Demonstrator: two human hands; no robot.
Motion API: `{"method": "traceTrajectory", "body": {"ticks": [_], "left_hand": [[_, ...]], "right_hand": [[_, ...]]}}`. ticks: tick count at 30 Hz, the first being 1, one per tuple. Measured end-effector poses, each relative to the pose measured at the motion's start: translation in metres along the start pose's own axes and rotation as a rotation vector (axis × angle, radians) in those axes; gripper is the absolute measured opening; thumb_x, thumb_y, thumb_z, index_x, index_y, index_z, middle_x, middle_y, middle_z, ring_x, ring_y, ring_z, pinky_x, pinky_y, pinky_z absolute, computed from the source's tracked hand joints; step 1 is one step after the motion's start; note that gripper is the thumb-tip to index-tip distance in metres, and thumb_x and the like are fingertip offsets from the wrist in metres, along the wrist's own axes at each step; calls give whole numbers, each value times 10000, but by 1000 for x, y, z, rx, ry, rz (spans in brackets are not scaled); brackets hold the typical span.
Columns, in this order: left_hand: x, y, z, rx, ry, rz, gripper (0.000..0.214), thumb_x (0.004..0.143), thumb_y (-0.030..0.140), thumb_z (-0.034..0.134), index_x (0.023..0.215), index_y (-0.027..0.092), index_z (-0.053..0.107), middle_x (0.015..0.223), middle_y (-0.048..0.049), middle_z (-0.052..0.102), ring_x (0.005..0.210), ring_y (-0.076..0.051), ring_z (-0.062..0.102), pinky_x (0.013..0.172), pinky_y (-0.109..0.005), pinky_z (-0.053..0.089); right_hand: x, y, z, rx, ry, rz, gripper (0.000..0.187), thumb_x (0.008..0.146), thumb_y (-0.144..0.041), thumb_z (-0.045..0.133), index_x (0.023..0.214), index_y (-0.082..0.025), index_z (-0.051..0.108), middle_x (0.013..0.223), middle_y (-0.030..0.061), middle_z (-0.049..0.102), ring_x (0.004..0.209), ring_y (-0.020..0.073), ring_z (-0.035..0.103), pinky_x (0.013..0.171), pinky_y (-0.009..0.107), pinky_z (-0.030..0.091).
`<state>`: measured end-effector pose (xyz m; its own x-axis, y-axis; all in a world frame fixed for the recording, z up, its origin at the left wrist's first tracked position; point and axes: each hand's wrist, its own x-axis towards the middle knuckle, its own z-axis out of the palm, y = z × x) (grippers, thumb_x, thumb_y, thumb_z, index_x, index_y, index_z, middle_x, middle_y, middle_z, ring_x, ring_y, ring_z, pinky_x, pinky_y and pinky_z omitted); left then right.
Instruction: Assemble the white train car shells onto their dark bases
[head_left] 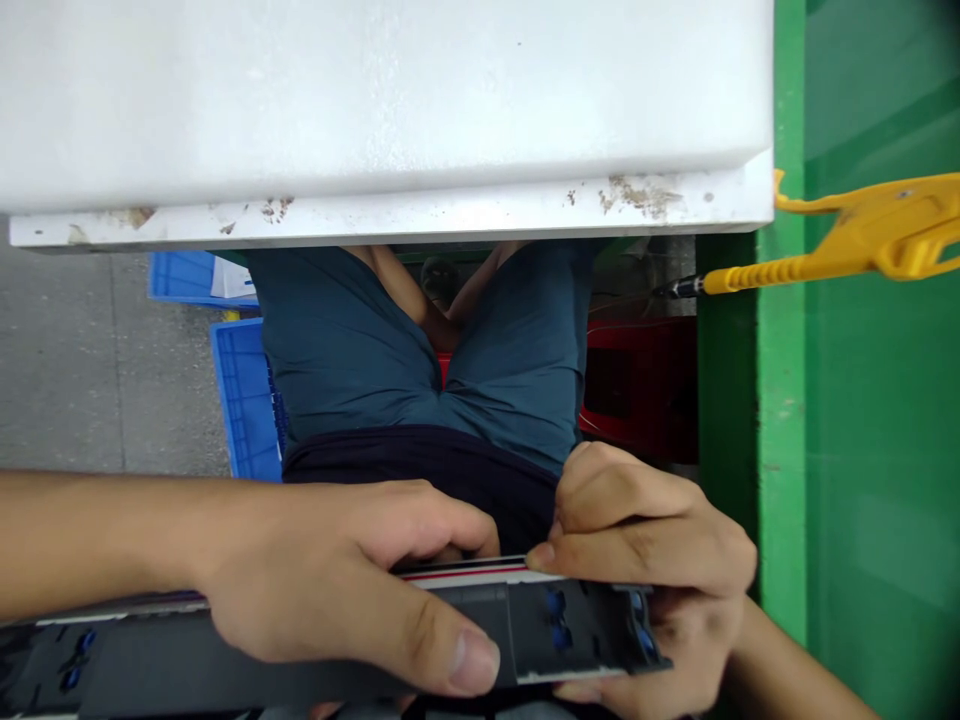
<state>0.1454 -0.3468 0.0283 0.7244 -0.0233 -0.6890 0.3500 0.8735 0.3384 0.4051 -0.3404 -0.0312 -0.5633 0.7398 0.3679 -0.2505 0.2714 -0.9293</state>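
From the head view, the left hand (345, 580) and the right hand (645, 560) are both gripping a long dark-grey plastic channel (472, 605), which is lying crosswise low in the frame and is running out past the left edge. It is looking light and stiff, though thin enough that it may flex along its length, and its smooth face may be a little slippery. The firmest hold seems to be across its width, around the white edge with the red stripe (465, 572), rather than on the small blue clips (556, 620).

The left fingers are curling over the far edge while the thumb (472, 662) is pressing on the near face. The right index finger (570, 555) is pinching the striped edge, with the other fingers wrapping underneath, partly hidden.

Beyond the channel, teal shorts (352, 340) are lying, with blue plastic crates (244, 400) to their left. Farther beyond it, a white slab (375, 100) is overhanging, and a yellow-handled tool (885, 230) is resting off to the right, against a green-painted frame (780, 400).
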Motion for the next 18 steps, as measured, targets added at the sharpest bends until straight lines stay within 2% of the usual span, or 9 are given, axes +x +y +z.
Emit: {"method": "traceTrajectory", "body": {"ticks": [5, 8, 11, 15, 18], "left_hand": [[3, -2, -2, 31, -13, 62, 358, 831, 569, 765, 1011, 270, 683, 692, 25, 630, 459, -151, 496, 408, -238, 349], [2, 3, -4, 64, -16, 78, 343, 853, 535, 759, 1072, 273, 724, 707, 26, 630, 515, -169, 530, 446, -249, 388], [1, 7, -6, 118, 9, 115, 285, 846, 493, 781, 1014, 268, 734, 786, 14, 663, 632, -185, 582, 522, -249, 435], [-1, 4, -6, 61, 3, 153, 309, 866, 507, 776, 1059, 269, 737, 742, 32, 648, 555, -159, 544, 470, -241, 402], [-2, 0, -7, 39, -17, 176, 325, 878, 498, 797, 1098, 268, 730, 733, 36, 622, 559, -147, 532, 469, -224, 396]], "right_hand": [[0, -2, -3, -27, -32, 37, 420, 823, -375, 858, 1085, -49, 820, 858, 56, 694, 726, 156, 660, 616, 337, 549], [2, -4, -5, -50, -46, 77, 419, 844, -394, 883, 1080, -56, 814, 876, 52, 673, 752, 154, 653, 621, 326, 555], [4, -4, -6, -43, -55, 80, 455, 827, -415, 928, 1087, -62, 806, 889, 52, 677, 765, 155, 657, 635, 329, 558], [5, -3, -9, -51, -7, 110, 539, 742, -369, 1023, 1139, -94, 782, 939, 55, 701, 825, 179, 687, 674, 339, 595], [5, -2, -11, -62, 7, 59, 467, 773, -361, 1009, 1101, -108, 794, 899, 50, 711, 783, 171, 680, 664, 340, 589]]}}
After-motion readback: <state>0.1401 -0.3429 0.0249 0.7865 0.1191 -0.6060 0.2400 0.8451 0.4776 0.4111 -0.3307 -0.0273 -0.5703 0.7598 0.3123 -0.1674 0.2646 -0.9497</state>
